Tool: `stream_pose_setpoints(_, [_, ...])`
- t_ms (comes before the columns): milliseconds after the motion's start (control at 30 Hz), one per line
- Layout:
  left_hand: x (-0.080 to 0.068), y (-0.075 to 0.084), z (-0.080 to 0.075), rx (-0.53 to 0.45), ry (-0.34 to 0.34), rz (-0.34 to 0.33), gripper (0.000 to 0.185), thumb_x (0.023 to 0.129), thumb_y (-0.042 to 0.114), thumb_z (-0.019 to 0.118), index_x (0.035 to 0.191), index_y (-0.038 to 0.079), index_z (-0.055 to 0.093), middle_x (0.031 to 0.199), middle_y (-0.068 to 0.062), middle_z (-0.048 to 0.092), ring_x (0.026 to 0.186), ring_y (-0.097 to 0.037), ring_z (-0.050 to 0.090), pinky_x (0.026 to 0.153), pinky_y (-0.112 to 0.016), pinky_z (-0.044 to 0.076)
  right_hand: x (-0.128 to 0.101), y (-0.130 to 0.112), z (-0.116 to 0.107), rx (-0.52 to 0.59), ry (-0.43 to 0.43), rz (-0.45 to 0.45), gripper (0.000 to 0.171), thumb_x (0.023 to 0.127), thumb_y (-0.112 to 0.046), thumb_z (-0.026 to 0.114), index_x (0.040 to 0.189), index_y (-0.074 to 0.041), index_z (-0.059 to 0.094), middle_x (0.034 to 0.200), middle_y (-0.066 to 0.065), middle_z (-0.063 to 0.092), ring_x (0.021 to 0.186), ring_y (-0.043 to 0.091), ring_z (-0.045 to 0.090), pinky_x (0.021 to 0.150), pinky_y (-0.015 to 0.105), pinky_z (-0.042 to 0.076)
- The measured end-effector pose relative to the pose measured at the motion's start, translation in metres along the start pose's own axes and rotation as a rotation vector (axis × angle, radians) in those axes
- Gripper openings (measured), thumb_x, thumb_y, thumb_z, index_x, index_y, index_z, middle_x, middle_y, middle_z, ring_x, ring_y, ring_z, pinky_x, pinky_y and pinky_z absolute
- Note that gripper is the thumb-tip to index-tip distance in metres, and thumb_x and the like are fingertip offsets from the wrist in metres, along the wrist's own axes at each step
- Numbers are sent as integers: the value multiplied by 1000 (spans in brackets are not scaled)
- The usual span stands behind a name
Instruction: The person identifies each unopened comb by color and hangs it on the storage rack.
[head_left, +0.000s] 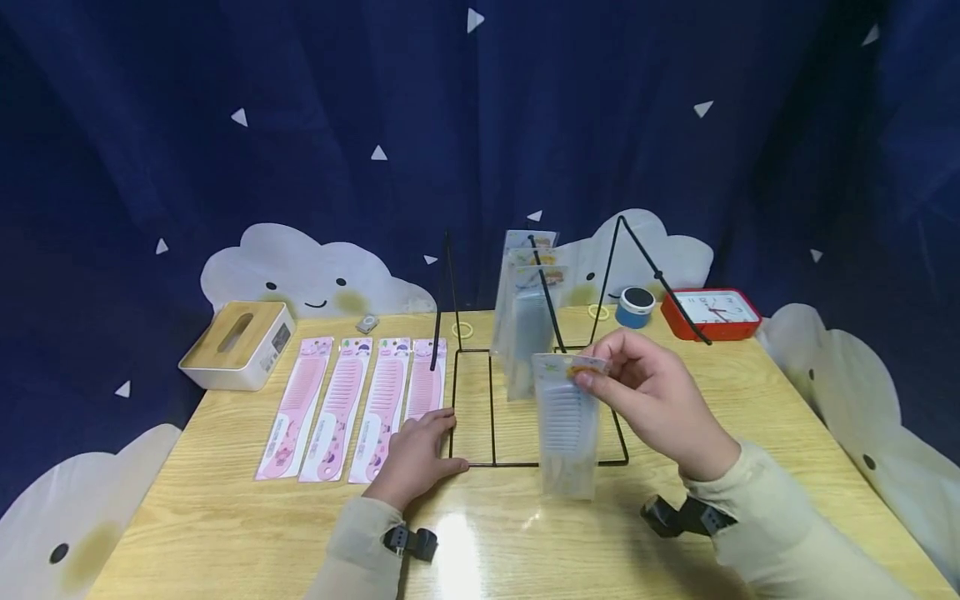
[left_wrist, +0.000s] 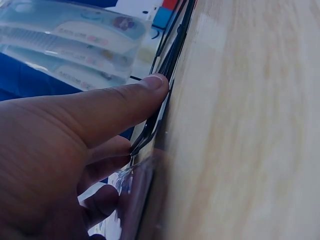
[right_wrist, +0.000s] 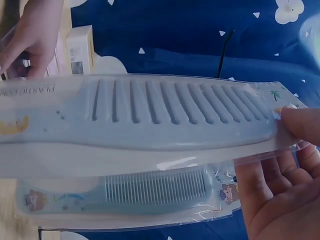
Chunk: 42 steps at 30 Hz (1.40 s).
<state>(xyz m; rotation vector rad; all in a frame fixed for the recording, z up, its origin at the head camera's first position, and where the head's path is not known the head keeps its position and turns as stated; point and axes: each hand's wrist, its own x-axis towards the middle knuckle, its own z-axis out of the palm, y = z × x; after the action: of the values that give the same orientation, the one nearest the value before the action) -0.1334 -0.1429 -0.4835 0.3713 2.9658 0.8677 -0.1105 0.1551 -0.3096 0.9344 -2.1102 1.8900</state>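
Blue comb (head_left: 566, 417) in clear packet, held at centre of head view, hanging upright above the counter (head_left: 675, 533), just in front of the black wire rack (head_left: 480, 408). Right hand (head_left: 656, 392) pinches the packet's top edge between thumb and fingertips, grip closed on it. In the right wrist view the comb (right_wrist: 175, 107) fills the frame; print at left edge reads "PLASTIC CO…", rest cut off. A second packed blue comb (right_wrist: 150, 192) shows behind it, cartoon figure on the handle.

Left hand (head_left: 416, 454) lies flat on the counter at the rack's lower left corner, fingers straight, grip released, thumb against the base wire (left_wrist: 167, 80) in the left wrist view.

More blue comb packets (head_left: 528, 308) hang on the rack's middle rod, right behind the held one. Four pink combs (head_left: 352, 404) in packets lie in a row left of the rack; writing too small to read. Tissue box (head_left: 238, 343) far left. Blue tape roll (head_left: 636, 307) and red clock (head_left: 712, 313) at upper right of the counter. Starry blue curtain (head_left: 300, 125) with cloud cutouts behind.
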Motion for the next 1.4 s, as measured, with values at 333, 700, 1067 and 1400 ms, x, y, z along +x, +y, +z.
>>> stream_pose_setpoints(333, [0,0,-1,-3,0,-1,73,76,40,87,136,6,61,149,-2,52,114,-30,53,93,-50,41,18,14,1,-100,78,133,13,91,5,68,92,2,55,91,9,66,74,14,60,63,25,51])
stream_pose_setpoints(700, [-1,-1,0,-7,0,-11,74,75,39,87,136,6,62,149,-1,52,112,-29,53,92,-48,41,59,44,-1,14,143,247,11,93,6,62,100,-3,60,89,-1,65,83,10,60,75,23,53])
stream_pose_setpoints(1067, [1,0,0,-1,-5,-3,74,75,40,87,136,6,62,149,-2,52,114,-30,53,93,-49,41,68,49,-3,42,153,268,11,95,4,61,100,-6,59,91,0,64,87,11,60,81,26,52])
stream_pose_setpoints(1400, [2,-1,0,-1,-4,-3,74,75,40,87,136,6,61,149,-2,52,112,-29,53,92,-47,41,67,47,-5,72,141,266,13,94,2,64,100,-8,61,90,-1,64,87,11,60,78,23,52])
